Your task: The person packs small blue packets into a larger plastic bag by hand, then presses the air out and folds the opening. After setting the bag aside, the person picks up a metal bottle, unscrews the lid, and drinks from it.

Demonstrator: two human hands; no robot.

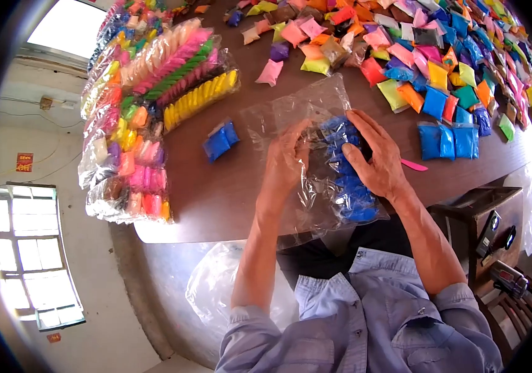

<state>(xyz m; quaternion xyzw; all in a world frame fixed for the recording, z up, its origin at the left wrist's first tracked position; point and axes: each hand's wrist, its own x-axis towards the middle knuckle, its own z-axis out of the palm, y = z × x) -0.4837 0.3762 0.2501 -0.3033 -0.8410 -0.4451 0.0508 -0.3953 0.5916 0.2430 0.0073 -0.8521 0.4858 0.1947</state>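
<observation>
A large clear plastic bag (316, 99) lies at the table's front edge, with a row of small blue packets (350, 171) inside along its right side. My right hand (375, 155) rests on the row from the right, its fingers apart and stretched forward. On the bag's left part is my left hand (289, 155), its fingers curled against the film; whether they pinch it cannot be made out. Left of that hand, a few blue packets (221, 140) lie on the table. More blue packets (448, 142) sit side by side to the right of my right hand.
Filled bags of coloured packets (135, 143) are stacked along the table's left side. A wide heap of loose coloured packets (428, 56) covers the back right. A pink tool (414, 165) lies beside my right wrist. A wooden drawer or box (496, 217) stands at the lower right.
</observation>
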